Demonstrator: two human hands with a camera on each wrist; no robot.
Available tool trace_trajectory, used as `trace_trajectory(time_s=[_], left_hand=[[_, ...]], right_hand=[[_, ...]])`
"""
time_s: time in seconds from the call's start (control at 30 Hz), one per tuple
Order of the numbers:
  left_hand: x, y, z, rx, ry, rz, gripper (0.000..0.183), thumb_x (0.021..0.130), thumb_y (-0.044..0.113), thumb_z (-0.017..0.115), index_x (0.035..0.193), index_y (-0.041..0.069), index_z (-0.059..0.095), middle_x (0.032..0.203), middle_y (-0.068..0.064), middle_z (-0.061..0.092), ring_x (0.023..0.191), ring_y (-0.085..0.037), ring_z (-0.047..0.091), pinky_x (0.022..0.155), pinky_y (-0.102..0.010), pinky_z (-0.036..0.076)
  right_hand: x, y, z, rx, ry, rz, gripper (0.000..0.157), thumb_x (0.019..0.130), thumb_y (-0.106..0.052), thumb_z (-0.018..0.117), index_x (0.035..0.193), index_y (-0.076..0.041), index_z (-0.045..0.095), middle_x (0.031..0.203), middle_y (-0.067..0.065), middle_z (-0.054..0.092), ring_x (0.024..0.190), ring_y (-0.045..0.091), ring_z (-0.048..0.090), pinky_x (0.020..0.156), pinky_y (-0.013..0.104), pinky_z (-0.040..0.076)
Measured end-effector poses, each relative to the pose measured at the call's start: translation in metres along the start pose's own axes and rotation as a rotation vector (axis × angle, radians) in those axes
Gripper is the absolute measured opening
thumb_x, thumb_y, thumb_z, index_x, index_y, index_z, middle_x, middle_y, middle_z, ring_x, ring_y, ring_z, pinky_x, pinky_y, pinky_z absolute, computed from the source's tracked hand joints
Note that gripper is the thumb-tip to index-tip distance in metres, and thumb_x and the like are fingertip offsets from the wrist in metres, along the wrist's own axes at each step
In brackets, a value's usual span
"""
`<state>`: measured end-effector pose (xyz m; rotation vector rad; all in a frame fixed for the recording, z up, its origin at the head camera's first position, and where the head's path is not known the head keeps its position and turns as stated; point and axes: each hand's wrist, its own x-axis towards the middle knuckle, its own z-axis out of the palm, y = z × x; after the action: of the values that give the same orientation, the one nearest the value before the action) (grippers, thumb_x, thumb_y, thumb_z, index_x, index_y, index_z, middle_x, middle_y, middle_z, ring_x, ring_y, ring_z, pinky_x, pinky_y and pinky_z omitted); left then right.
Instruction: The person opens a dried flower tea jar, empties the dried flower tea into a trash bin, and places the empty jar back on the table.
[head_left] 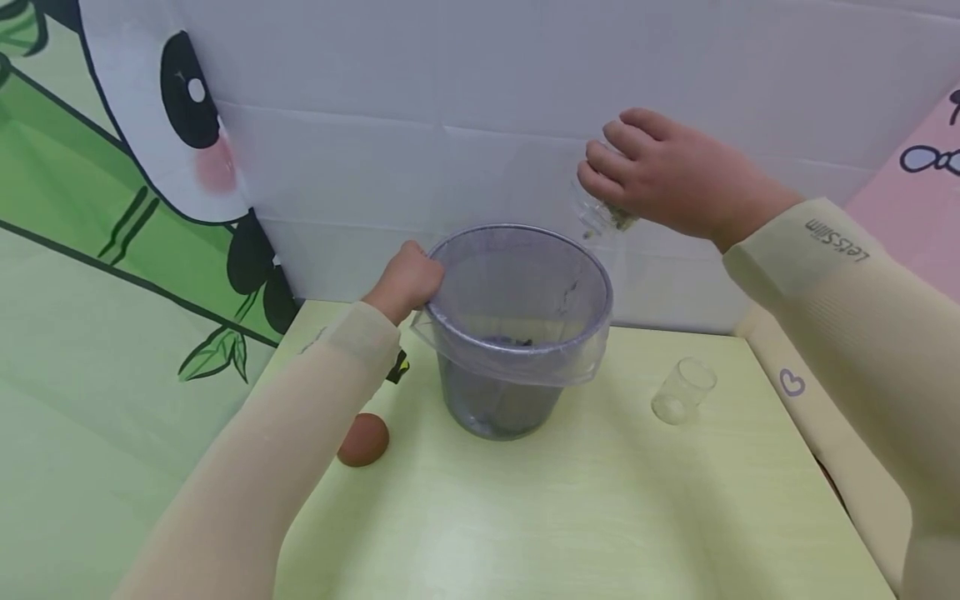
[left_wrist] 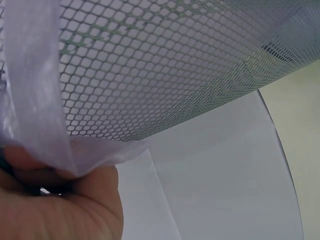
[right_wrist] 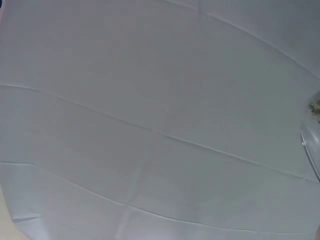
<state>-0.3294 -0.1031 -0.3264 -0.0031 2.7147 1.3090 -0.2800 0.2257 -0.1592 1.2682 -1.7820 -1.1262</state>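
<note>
A mesh waste bin [head_left: 491,412], lined with a thin translucent plastic bag [head_left: 517,360], stands on the table. My left hand [head_left: 408,279] grips its rim on the left side. Close up in the left wrist view, the fingers of the left hand [left_wrist: 65,212] curl at the bag's folded edge [left_wrist: 35,75] beside the mesh. Up and to the right of the bin, my right hand [head_left: 667,171] holds a clear glass [head_left: 592,215] tilted toward the bin. Greenish-brown bits lie inside the glass [right_wrist: 312,142], which barely enters the right wrist view. Some dark bits show in the bin.
Another clear glass [head_left: 682,392] stands on the table [head_left: 510,517] right of the bin. A reddish-brown ball-like thing [head_left: 364,440] sits near the left forearm, with a small black and yellow object [head_left: 400,367] behind it. A white wall covering [head_left: 450,83] hangs behind.
</note>
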Motion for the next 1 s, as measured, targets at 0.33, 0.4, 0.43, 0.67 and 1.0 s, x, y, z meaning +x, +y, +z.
trace_trajectory(time_s=[0.33, 0.4, 0.43, 0.67, 1.0], left_hand=[[0.0, 0.001, -0.002, 0.007, -0.003, -0.007, 0.057, 0.101, 0.016, 0.035, 0.152, -0.008, 0.023, 0.117, -0.019, 0.048, 0.083, -0.026, 0.05, 0.058, -0.031, 0.043], [0.0, 0.0, -0.002, 0.009, -0.003, -0.007, 0.057, 0.101, 0.016, 0.035, 0.151, -0.008, 0.024, 0.117, -0.019, 0.048, 0.083, -0.026, 0.05, 0.058, -0.031, 0.043], [0.001, 0.0, -0.002, 0.006, -0.003, -0.008, 0.058, 0.1, 0.015, 0.035, 0.152, -0.008, 0.023, 0.117, -0.019, 0.048, 0.082, -0.026, 0.05, 0.057, -0.031, 0.043], [0.001, -0.001, -0.001, -0.011, -0.015, -0.01, 0.06, 0.101, 0.014, 0.036, 0.154, -0.008, 0.02, 0.119, -0.02, 0.048, 0.081, -0.024, 0.05, 0.056, -0.029, 0.043], [-0.001, -0.001, -0.003, -0.005, -0.012, -0.023, 0.057, 0.102, 0.016, 0.037, 0.152, -0.007, 0.023, 0.118, -0.019, 0.048, 0.086, -0.027, 0.051, 0.061, -0.031, 0.044]], right_hand=[[0.015, -0.009, -0.004, -0.05, -0.055, -0.07, 0.066, 0.079, 0.009, 0.081, 0.136, 0.002, 0.048, 0.126, 0.021, 0.055, 0.115, 0.041, 0.051, 0.111, 0.048, 0.036], [0.018, -0.011, -0.002, -0.054, -0.054, -0.082, 0.063, 0.081, 0.009, 0.078, 0.136, 0.002, 0.048, 0.126, 0.021, 0.055, 0.116, 0.04, 0.051, 0.111, 0.048, 0.036], [0.019, -0.011, -0.001, -0.055, -0.058, -0.086, 0.063, 0.081, 0.009, 0.078, 0.136, 0.002, 0.048, 0.127, 0.021, 0.055, 0.116, 0.04, 0.051, 0.111, 0.048, 0.036], [0.02, -0.013, 0.005, -0.021, -0.04, -0.047, 0.063, 0.079, 0.01, 0.079, 0.134, 0.002, 0.048, 0.123, 0.02, 0.054, 0.114, 0.041, 0.051, 0.109, 0.048, 0.037], [0.024, -0.011, 0.005, -0.116, -0.04, -0.115, 0.049, 0.09, -0.007, 0.077, 0.13, 0.001, 0.051, 0.121, 0.019, 0.058, 0.109, 0.038, 0.053, 0.105, 0.046, 0.038]])
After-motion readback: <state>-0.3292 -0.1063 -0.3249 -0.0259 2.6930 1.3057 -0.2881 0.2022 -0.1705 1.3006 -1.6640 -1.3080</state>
